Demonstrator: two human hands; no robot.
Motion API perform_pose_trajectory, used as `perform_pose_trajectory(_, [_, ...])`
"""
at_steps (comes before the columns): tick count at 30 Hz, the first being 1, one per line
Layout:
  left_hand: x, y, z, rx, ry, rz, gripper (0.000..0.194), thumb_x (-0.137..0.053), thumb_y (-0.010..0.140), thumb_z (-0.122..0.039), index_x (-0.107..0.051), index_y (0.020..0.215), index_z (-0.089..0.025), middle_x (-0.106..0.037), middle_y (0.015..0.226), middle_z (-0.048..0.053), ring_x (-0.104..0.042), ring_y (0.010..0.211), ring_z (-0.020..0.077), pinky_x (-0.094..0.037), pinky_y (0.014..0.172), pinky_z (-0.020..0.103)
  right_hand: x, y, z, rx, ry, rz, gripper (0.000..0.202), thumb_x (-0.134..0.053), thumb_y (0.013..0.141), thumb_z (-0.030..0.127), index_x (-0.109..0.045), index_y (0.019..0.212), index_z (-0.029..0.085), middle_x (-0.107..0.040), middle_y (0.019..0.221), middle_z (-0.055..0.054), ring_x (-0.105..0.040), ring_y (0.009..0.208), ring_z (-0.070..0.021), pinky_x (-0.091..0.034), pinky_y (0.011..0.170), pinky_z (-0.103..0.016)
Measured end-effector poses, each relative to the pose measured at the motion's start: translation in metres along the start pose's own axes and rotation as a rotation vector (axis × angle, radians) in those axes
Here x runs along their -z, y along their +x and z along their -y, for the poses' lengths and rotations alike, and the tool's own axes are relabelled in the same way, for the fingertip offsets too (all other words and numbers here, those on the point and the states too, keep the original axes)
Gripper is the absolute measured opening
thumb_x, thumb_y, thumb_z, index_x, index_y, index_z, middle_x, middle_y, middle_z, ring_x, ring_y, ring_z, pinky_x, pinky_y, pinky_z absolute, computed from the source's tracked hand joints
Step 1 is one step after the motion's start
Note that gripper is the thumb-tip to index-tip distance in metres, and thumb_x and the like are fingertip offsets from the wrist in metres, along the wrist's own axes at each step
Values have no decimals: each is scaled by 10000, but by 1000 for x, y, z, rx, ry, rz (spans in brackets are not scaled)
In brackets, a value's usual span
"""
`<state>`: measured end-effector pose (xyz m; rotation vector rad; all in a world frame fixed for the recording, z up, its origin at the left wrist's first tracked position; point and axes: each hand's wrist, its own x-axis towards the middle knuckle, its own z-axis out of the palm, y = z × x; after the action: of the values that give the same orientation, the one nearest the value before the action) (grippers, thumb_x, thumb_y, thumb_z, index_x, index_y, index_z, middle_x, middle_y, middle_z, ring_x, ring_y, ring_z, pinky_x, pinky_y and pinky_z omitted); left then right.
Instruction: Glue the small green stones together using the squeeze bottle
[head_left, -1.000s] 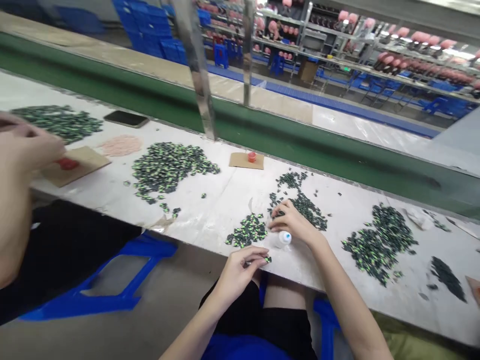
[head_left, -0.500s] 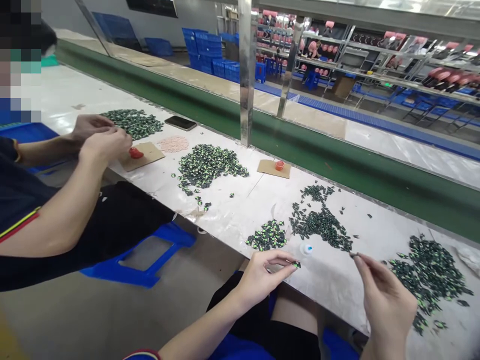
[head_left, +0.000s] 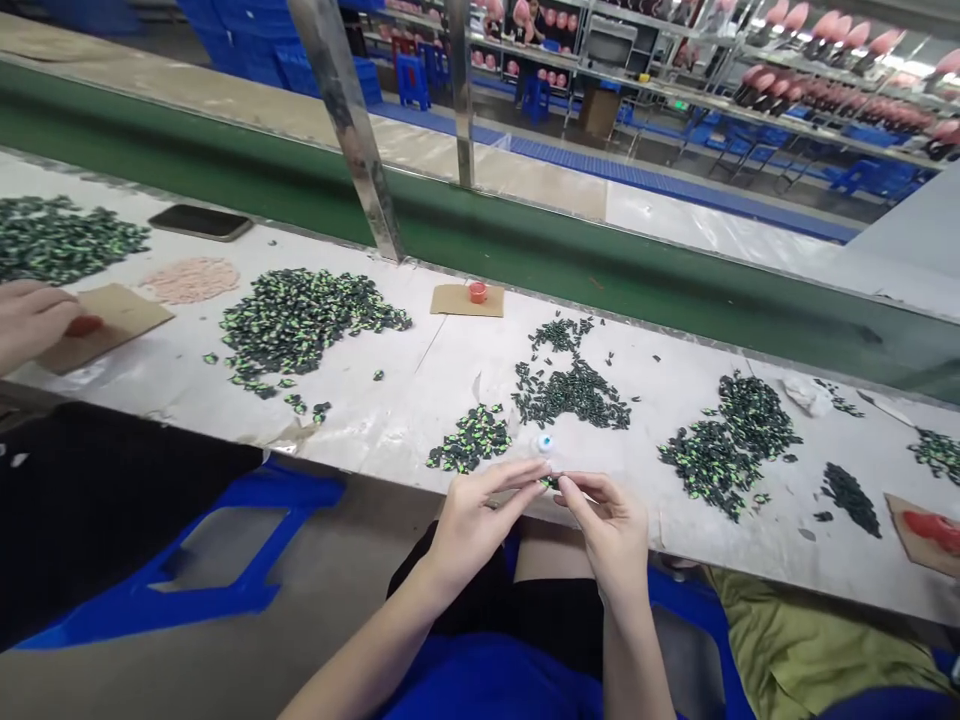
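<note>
My left hand (head_left: pixel 480 515) pinches a small black-and-green piece (head_left: pixel 550 482) between thumb and fingers at the table's near edge. My right hand (head_left: pixel 611 530) is closed in a pinch, its fingertips meeting that piece; the small dark piece it holds is mostly hidden by the fingers. Just beyond the fingertips stands a small white bottle (head_left: pixel 544 443) with a blue tip. Left of it lies a small pile of black-and-green pieces (head_left: pixel 472 440), and behind it a pile of slim dark pieces (head_left: pixel 574 395). A larger dark-green pile (head_left: pixel 739 440) spreads to the right.
A red cap (head_left: pixel 478 291) sits on cardboard (head_left: pixel 446 300) at the back. Leftward are a big black-and-green pile (head_left: pixel 300 320), pink bits (head_left: pixel 193 279), a phone (head_left: pixel 200 222) and a co-worker's hand (head_left: pixel 30 320). A metal post (head_left: pixel 352 130) rises from the table's back edge.
My right hand has come leftward from beside the right-hand pile, bringing its dark piece to the piece in my left hand. The view has swung right, showing more table there.
</note>
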<state>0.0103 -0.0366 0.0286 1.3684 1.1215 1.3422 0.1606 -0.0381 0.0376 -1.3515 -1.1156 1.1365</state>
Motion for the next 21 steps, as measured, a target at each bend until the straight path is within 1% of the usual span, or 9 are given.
perform_pose_trajectory(4, [-2,0,2,46,-39,18,230,-682,794,-205,-723,1018,-167,-766,979,56,-737,895,215,-610,867,310,3,-2,0,-19,12,-16,207,-767,700,398,-743,753,200,-759,756,-44,-729,690,-198,-614,658,-289])
perform_pose_trajectory(9, [-3,2,0,133,-78,49,292,-692,774,-228,-716,1055,-157,-765,972,61,-738,887,224,-612,860,321,6,-2,1,4,-15,22,180,-756,709,370,-752,751,195,-763,772,-55,-734,709,-218,-617,650,-305])
perform_pose_trajectory(12, [-2,3,-3,171,-81,51,316,-704,761,-246,-718,1064,-158,-764,974,66,-733,910,236,-597,894,342,6,-2,0,51,-23,20,106,-747,721,315,-755,749,213,-766,784,-43,-735,742,-218,-620,681,-315])
perform_pose_trajectory(16, [0,6,-5,243,-139,71,370,-744,730,-307,-720,1065,-153,-766,958,81,-729,920,260,-607,868,366,5,0,-3,164,-7,23,24,-744,720,243,-757,736,233,-765,781,-33,-730,750,-209,-619,710,-333])
perform_pose_trajectory(19, [1,7,-5,263,-167,83,408,-761,715,-311,-712,1082,-141,-771,926,88,-734,898,259,-588,901,385,7,3,-7,219,18,60,45,-748,717,213,-764,746,243,-764,781,-32,-724,749,-206,-614,707,-345])
perform_pose_trajectory(21, [0,8,-5,258,-164,86,401,-758,717,-284,-709,1088,-140,-773,916,86,-734,900,255,-568,935,395,9,5,-9,209,45,88,57,-753,719,208,-768,752,251,-764,780,-31,-723,752,-206,-611,706,-350])
